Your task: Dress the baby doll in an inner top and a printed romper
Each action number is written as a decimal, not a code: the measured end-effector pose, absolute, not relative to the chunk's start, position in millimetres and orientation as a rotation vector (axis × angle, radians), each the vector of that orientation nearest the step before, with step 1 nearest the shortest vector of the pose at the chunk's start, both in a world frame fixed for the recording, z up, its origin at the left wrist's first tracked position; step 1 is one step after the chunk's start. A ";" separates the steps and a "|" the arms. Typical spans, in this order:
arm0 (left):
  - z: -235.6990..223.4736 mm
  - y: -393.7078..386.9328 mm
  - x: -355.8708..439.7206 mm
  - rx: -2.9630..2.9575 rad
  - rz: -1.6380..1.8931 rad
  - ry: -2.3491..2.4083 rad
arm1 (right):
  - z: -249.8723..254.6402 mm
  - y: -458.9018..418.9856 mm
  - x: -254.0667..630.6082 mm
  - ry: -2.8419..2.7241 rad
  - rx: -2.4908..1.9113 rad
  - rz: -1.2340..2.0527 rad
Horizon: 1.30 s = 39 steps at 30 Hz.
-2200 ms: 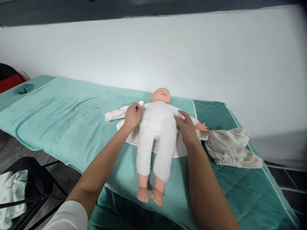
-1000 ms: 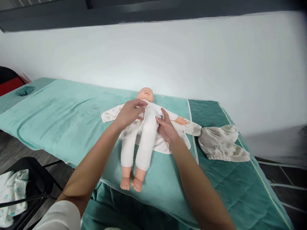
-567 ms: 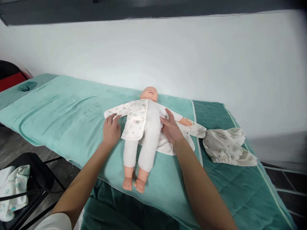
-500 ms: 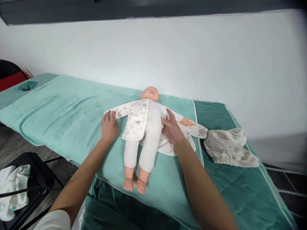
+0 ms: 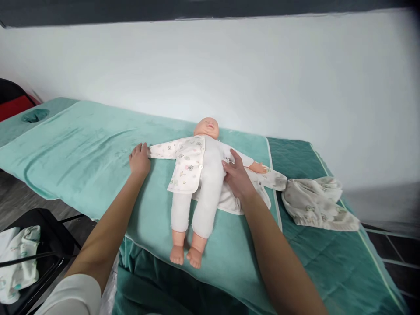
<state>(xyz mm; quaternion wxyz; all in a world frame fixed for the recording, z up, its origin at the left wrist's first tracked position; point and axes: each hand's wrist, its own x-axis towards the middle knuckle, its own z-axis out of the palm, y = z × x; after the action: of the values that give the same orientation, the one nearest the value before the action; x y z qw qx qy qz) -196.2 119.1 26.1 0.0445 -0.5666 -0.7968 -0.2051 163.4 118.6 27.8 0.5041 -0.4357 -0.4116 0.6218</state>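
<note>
A baby doll (image 5: 210, 192) with a white cloth body lies on its back, feet toward me. A white printed baby jacket (image 5: 187, 168) covers one side of its chest and the arm on my left. The jacket's other half lies spread under the doll's other arm, whose hand is bare on top of the sleeve. At the cuff of the worn sleeve, my left hand (image 5: 140, 161) is closed on the sleeve end; the doll's hand there is hidden. My right hand (image 5: 238, 175) rests against the doll's side below the armpit, thumb and fingers apart.
Printed baby trousers (image 5: 315, 201) lie bunched on the dark green cover (image 5: 331, 249) at the right. A light green sheet (image 5: 95, 140) spans the bed along the white wall. Folded printed cloths (image 5: 22, 258) lie on a black chair (image 5: 54, 232) at lower left.
My left hand has moved outward to the left and slightly up, to the sleeve's end, and the sleeve is straighter. My right hand stays at the doll's side.
</note>
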 end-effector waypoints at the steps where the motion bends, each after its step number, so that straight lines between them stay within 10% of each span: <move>1: 25.4 114.2 -194.0 -1.718 -0.671 -2.400 | 26.6 119.4 163.4 -1.009 -1.055 1.492; 17: 24.9 -10.0 -107.4 -2.370 -1.474 -2.323 | 25.4 141.6 257.3 -1.218 -1.639 0.416; 22: 51.9 13.8 -94.8 -2.133 -1.634 -2.115 | 1.9 150.8 281.1 -1.123 -1.582 0.627; 30: 122.7 121.1 27.0 -2.754 -0.659 -1.484 | 9.4 143.9 280.2 -0.800 -1.224 0.949; 39: 102.8 182.6 114.1 -2.833 0.166 -1.351 | 21.9 138.1 285.8 -0.906 -1.297 1.044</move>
<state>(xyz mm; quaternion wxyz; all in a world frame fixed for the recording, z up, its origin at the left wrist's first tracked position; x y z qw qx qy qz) 114.1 182.6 102.8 -0.0006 -0.9013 -0.4299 0.0529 285.8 138.1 21.9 0.5836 -0.5557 -0.3880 0.4473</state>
